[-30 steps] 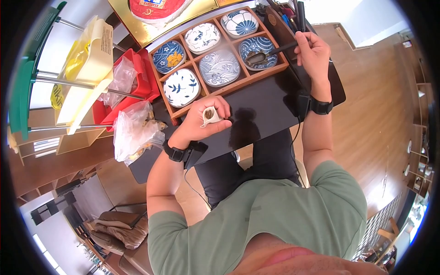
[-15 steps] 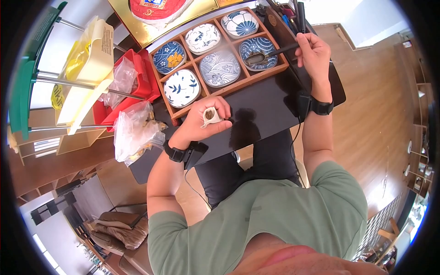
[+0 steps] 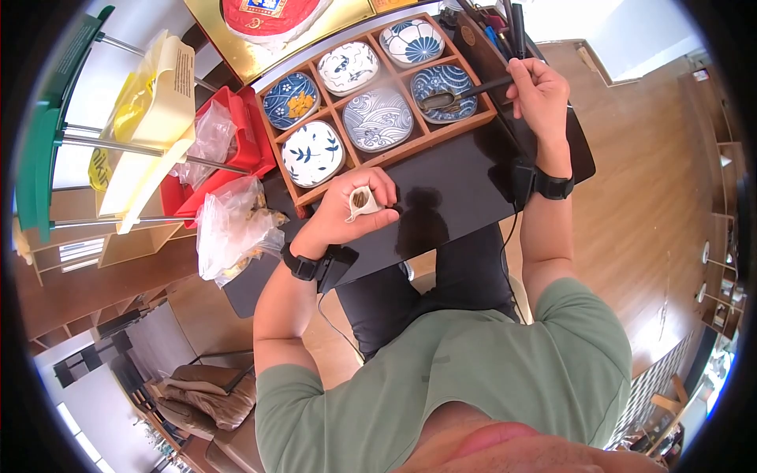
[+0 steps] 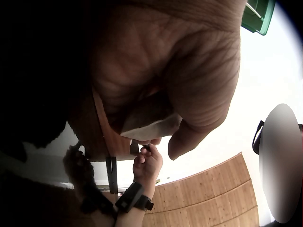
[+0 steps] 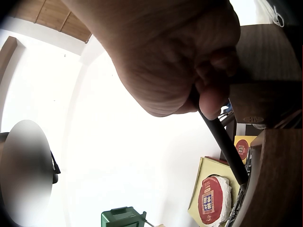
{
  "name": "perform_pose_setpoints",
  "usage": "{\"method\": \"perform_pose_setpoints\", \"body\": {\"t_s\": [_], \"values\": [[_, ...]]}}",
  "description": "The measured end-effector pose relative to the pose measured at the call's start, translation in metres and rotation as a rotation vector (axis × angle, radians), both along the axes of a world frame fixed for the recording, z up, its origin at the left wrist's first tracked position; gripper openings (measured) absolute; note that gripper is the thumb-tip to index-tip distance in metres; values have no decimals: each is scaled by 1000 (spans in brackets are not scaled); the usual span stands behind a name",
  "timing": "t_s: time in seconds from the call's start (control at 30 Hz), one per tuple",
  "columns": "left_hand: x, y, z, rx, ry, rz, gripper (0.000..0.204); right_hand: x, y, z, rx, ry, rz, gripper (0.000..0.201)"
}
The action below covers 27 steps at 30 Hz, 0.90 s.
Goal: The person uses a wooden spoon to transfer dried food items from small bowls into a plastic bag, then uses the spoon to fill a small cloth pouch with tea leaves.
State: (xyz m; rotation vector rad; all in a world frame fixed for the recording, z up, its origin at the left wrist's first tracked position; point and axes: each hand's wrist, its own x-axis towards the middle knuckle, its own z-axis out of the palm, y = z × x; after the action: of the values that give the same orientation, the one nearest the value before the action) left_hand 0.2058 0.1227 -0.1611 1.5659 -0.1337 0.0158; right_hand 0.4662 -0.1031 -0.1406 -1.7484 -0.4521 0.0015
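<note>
My left hand [image 3: 337, 214] holds a small off-white cloth pouch [image 3: 354, 211], its mouth facing up with brown bits inside. In the left wrist view the pouch [image 4: 154, 128] sits between the thumb and curled fingers. My right hand [image 3: 541, 98] pinches the black handle [image 3: 493, 83] of a scoop near its end. The scoop's metal head [image 3: 440, 102] rests in a blue wave-patterned dish [image 3: 444, 72] at the right of a wooden divided tray [image 3: 398, 142]. The right wrist view shows the handle [image 5: 222, 138] running down from the fingers.
Other patterned dishes fill the tray; one blue dish [image 3: 277, 98] has orange pieces. Left of it are a red bin [image 3: 256, 130] and a plastic bag [image 3: 225, 225]. A gold box with a red round package [image 3: 272, 20] lies behind. A pen holder [image 3: 477, 47] stands at the right.
The scoop's head has turned slightly within the dish, and the right hand has shifted a little with it. The left hand and the pouch stay in place.
</note>
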Motion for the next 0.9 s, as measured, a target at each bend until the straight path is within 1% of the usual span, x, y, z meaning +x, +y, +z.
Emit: {"method": "perform_pose_setpoints", "body": {"t_s": [0.17,0.3,0.4,0.6,0.67,0.7,0.77,0.8,0.87,0.9], "values": [[0,0,0,7,-3,-1,24,1,-1,0,-44,-5,-11,22],[0,0,1,-1,2,-3,24,2,0,-3,-31,-33,-8,22],[0,0,-1,-6,5,-2,24,2,1,-4,19,-12,-8,22],[0,0,-1,7,-2,4,24,3,-1,-9,122,-98,-41,18],[0,0,0,7,-4,2,24,3,-1,-11,246,-275,-35,15],[0,-1,0,7,0,4,25,3,-1,-12,246,-276,-35,15],[0,0,0,7,4,7,25,4,-1,-13,257,-395,0,13],[0,0,0,8,0,6,25,4,-2,-14,256,-395,0,13],[0,0,0,10,-5,5,25,6,-3,-15,192,-479,35,13],[0,0,0,12,-4,7,25,5,-3,-14,192,-479,35,13]]}}
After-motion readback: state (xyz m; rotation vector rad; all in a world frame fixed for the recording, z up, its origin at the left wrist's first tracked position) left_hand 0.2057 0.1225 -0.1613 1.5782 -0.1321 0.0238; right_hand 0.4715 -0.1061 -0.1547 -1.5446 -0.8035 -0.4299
